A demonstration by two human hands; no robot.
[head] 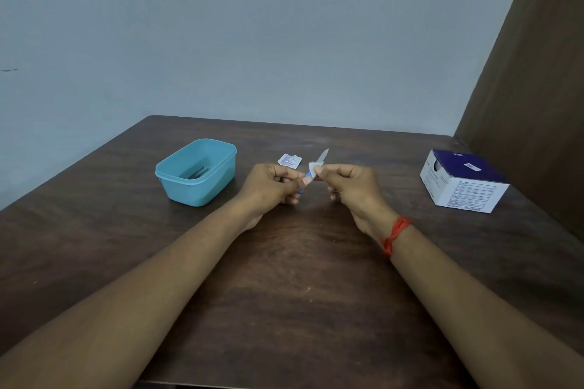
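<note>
My left hand [271,185] grips the blue handle of a small scalpel-like tool [323,156], whose grey metal blade points up and away. My right hand [349,186] pinches a small white wipe [313,168] against the base of the blade. Both hands are held a little above the dark wooden table [300,262] at its middle. Most of the blue handle is hidden inside my left fist.
A light blue plastic tub [197,172] with thin metal tools inside stands to the left. A torn white sachet [289,160] lies just behind my hands. A white and purple carton [463,180] sits at the right, beside a brown panel [531,104].
</note>
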